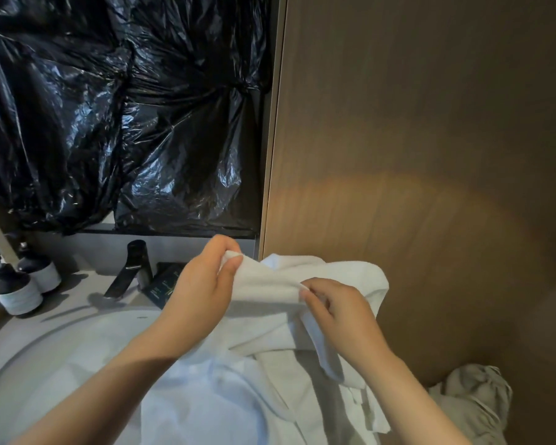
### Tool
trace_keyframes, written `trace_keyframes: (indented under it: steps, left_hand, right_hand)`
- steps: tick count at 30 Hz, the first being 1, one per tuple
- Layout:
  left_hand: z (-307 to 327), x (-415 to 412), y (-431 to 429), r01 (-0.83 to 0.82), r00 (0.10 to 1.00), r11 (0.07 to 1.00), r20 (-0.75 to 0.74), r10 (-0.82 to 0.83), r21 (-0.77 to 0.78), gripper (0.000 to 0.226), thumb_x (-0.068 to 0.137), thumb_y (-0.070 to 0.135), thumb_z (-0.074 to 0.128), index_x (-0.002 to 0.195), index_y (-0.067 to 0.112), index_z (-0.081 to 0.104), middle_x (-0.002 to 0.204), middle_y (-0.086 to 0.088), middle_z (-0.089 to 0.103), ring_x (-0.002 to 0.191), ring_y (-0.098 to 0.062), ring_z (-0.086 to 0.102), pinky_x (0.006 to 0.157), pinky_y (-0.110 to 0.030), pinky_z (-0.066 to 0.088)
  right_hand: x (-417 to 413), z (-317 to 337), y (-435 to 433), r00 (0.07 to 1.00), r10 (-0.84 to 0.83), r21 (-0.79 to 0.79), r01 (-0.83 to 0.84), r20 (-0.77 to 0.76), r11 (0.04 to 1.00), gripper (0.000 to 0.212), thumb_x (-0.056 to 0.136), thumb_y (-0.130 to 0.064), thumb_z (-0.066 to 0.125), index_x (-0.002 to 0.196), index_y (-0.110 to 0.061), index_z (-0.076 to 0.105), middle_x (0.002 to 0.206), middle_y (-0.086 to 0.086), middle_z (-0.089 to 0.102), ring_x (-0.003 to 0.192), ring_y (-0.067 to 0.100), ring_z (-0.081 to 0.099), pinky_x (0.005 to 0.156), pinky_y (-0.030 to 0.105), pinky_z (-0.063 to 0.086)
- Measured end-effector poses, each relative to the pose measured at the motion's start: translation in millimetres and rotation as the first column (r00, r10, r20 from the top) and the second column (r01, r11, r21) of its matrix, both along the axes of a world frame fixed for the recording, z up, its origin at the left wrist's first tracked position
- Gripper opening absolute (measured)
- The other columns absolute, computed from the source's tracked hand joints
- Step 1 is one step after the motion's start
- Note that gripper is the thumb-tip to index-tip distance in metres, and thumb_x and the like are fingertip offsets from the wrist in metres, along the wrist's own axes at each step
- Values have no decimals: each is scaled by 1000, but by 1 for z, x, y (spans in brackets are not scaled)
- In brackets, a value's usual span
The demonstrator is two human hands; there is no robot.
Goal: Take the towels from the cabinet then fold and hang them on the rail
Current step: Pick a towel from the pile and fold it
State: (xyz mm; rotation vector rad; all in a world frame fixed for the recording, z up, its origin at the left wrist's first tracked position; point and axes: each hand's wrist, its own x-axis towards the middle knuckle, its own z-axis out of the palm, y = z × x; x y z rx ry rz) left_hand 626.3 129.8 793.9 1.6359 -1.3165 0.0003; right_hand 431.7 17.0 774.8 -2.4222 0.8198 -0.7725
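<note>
Right over the white basin (45, 358), both hands hold a white towel (267, 282) up, near a brown wooden panel (430, 155). The left hand (203, 293) pinches its upper edge between thumb and curled fingers; the right hand (341, 316) pinches the same edge just beside it. The rest hangs down into the basin. A dark tap (132, 268) and two pump bottles (16, 293) stand behind, under crumpled black plastic (126, 107). A pale bundle (475, 403) at lower right is perhaps another towel.

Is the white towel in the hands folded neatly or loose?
Loose, not folded: the white towel hangs rumpled between the left hand and right hand, which each pinch its upper edge.
</note>
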Motion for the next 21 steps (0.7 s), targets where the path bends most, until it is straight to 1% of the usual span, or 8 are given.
trace_keyframes:
  steps: [2,6,9,11,13,15,19,21]
  left_hand:
    - [2,1,0,-40,999,999,-24,39,-28,21,99,21,45,81,32,44,55,13,48,54,-3,46,51,-14,33]
    - [5,-1,0,-60,998,997,-27,59,-46,17,98,28,47,82,33,44,48,9,41,50,-4,45,50,-13,36]
    - [9,0,-2,-74,997,996,-20,73,-48,17,96,34,47,80,35,43,52,5,41,51,-3,46,46,-17,32]
    - [12,0,-3,-66,996,997,-57,64,-43,22,89,45,58,76,35,43,59,9,50,53,-2,46,47,-15,35]
    - [15,0,-3,-58,992,998,-108,57,-5,38,71,61,70,74,34,43,63,18,53,54,-1,45,47,-13,36]
    - [17,-1,-5,-69,993,998,-99,70,8,43,64,66,71,70,33,43,61,18,51,52,-1,43,45,-16,34]
    - [25,2,-14,-150,984,987,-104,143,-64,42,77,53,66,64,21,40,53,12,43,51,-2,39,46,-18,30]
    - [32,6,-18,-183,979,980,-104,175,-77,42,80,49,65,62,22,39,53,9,40,52,-1,41,48,-20,28]
  right_hand:
    - [-12,1,-10,996,-41,-20,39,-74,999,22,97,-35,53,77,-38,59,77,-19,61,76,0,53,61,14,35]
    - [-30,-6,-25,986,-10,14,13,-166,1000,14,95,-33,58,88,-24,66,94,-14,63,100,-1,47,80,13,38]
    - [-37,-10,-25,997,-12,58,16,-72,998,15,98,-34,53,86,-27,58,86,-13,61,88,2,54,75,22,45]
    - [-40,-8,-25,999,-32,83,29,33,996,19,100,-39,47,83,-31,50,72,-11,58,66,5,53,60,18,40]
    - [-40,0,-24,993,-38,39,33,115,999,21,100,-42,44,81,-34,45,65,-12,53,55,7,46,52,16,34]
    - [-38,13,-26,983,-34,-28,40,180,999,19,100,-39,46,82,-35,46,65,-16,51,54,6,45,49,15,32]
    - [-35,44,-34,968,-12,-120,44,252,992,15,97,-31,56,82,-29,55,71,-16,56,62,9,53,53,19,37]
    - [-37,57,-40,968,3,-145,35,251,989,13,94,-32,61,81,-29,58,75,-13,60,67,11,56,56,22,41]
